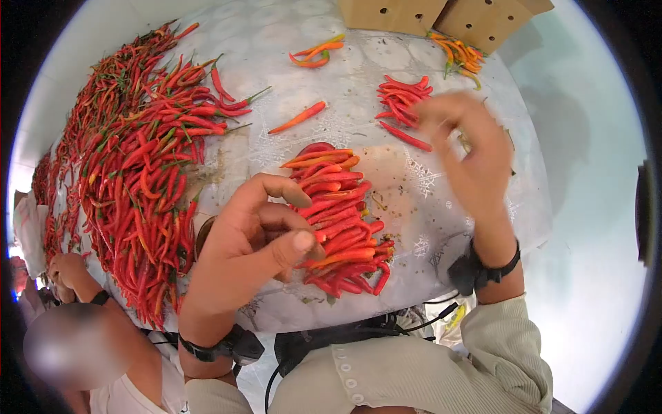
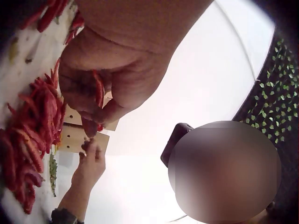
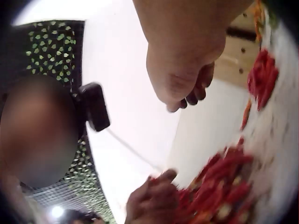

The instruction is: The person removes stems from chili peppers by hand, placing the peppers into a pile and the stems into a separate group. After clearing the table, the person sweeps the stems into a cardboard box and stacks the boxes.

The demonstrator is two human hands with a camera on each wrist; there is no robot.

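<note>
My left hand (image 1: 252, 241) hovers over a heap of stemless chillies (image 1: 338, 214), its fingers curled. A red chili pepper (image 2: 98, 88) sits between those fingers and the thumb in the left wrist view. Raised on the right and blurred by motion is my right hand (image 1: 476, 155), near a smaller bunch of red chillies (image 1: 400, 103). Its fingers (image 3: 201, 88) bend inward in the right wrist view; I cannot tell whether they hold anything.
A large pile of red chillies with green stems (image 1: 138, 186) covers the table's left side. Orange chillies (image 1: 458, 55) lie by the cardboard boxes (image 1: 393, 15) at the back. One chili (image 1: 298, 118) lies alone mid-table. Another person's hand (image 1: 69, 272) is at lower left.
</note>
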